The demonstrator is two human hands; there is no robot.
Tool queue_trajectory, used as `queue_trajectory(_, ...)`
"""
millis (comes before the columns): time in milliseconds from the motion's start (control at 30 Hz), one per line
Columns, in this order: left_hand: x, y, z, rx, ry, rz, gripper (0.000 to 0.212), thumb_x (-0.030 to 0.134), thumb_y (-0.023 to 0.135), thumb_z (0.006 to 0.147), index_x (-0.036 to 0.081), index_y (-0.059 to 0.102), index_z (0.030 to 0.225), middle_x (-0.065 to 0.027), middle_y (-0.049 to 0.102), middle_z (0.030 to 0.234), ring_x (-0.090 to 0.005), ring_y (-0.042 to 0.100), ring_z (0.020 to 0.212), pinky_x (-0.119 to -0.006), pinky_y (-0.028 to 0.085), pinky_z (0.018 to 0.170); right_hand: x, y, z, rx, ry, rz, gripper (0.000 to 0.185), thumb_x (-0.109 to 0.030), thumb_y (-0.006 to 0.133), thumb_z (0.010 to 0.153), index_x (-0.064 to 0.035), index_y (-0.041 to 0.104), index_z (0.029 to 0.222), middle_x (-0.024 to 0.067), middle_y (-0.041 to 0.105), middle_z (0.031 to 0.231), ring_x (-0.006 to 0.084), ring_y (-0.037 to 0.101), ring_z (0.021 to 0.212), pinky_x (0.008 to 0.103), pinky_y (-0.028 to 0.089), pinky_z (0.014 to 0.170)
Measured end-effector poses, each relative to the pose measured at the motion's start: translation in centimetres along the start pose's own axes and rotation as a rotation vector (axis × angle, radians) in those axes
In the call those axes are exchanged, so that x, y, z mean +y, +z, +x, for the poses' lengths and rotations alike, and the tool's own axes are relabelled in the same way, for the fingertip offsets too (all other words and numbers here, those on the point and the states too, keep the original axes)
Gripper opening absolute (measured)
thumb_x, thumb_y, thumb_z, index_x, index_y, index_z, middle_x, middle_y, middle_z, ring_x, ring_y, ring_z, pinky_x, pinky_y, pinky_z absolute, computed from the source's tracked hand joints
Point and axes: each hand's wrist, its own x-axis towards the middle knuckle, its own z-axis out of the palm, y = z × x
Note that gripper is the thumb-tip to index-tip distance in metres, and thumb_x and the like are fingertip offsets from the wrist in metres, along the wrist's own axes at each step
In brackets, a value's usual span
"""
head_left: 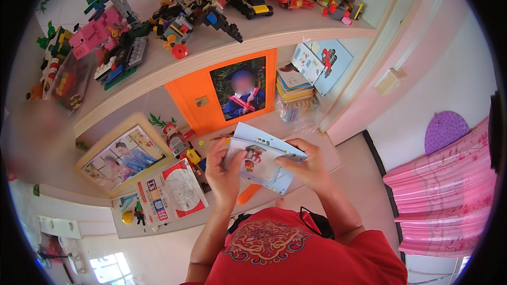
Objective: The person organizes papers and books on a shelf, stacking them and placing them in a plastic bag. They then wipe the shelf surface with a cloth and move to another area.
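Several light-blue printed booklets (pixel 261 142) are held between my two hands, overlapping and slightly fanned in front of my chest. The front one shows a picture of a small red brick-built model. My left hand (pixel 225 170) grips their left edge, thumb across the front. On the right side my right hand (pixel 307 162) pinches them, its thumb pressing on the front page. Below the booklets an orange object (pixel 248 194) lies on the lower shelf, partly hidden by them.
The upper shelf (pixel 261 39) carries several toy-brick models, among them a pink one (pixel 97 35). Below stand an orange photo frame (pixel 182 99), a cream photo frame (pixel 170 157), a stack of booklets (pixel 295 87) and a colouring book (pixel 174 190). A pink curtain (pixel 439 194) hangs at right.
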Motion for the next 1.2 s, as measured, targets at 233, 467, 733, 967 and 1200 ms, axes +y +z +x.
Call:
queue_trajectory(233,-0.1,-0.6,-0.1,-0.041,-0.041,0.12,0.043,0.012,0.06,0.081,0.0,0.043,0.119,-0.0093,0.057,0.094,-0.0125,0.055,0.081,-0.025,0.045,0.071,-2.3,-4.7,5.7,0.698,-0.196,-0.283,0.021,-0.006,0.062,0.074,0.0017,0.057,0.093,0.01,0.063,0.078,0.0154,0.059,0.067,0.0272,0.047,0.059)
queue_trajectory(467,-1.3,-2.6,-2.9,-0.092,-0.156,0.076,0.029,0.006,0.057,0.082,-0.001,0.05,0.11,-0.0084,0.059,0.092,-0.0098,0.055,0.077,-0.022,0.045,0.069,-0.4,-5.0,12.8,0.837,-0.355,-0.88,0.026,-0.009,0.059,0.076,-0.002,0.056,0.101,0.013,0.059,0.085,0.0324,0.058,0.074,0.0368,0.047,0.062)
queue_trajectory(733,-1.2,-4.8,-4.1,-0.032,-0.229,0.078,0.025,0.005,0.055,0.083,-0.004,0.051,0.106,-0.0073,0.06,0.088,-0.0096,0.056,0.076,-0.022,0.046,0.069,0.5,-6.9,14.2,0.878,-0.545,-1.338,0.027,-0.009,0.061,0.066,-0.0068,0.062,0.093,0.005,0.058,0.085,0.0237,0.052,0.075,0.0351,0.042,0.066)
queue_trajectory(967,-1.3,-4.3,-4.2,-0.061,-0.275,0.073,0.021,0.008,0.055,0.083,-0.003,0.055,0.102,-0.0057,0.061,0.084,-0.0091,0.057,0.075,-0.021,0.045,0.068,-0.1,-7.3,14.4,0.923,-0.636,-1.509,0.026,-0.011,0.061,0.067,-0.0075,0.064,0.092,0.005,0.059,0.096,0.0232,0.05,0.087,0.0336,0.039,0.073)
queue_trajectory(1200,-1.1,-6.0,-5.2,-0.074,-0.281,0.146,0.02,0.008,0.054,0.084,-0.002,0.054,0.102,-0.0062,0.061,0.088,-0.0103,0.057,0.076,-0.022,0.045,0.065,-1.3,-2.8,10.2,0.799,-0.776,-1.297,0.027,-0.011,0.062,0.074,-0.0083,0.06,0.101,0.0066,0.055,0.105,0.0226,0.05,0.092,0.0346,0.037,0.079)
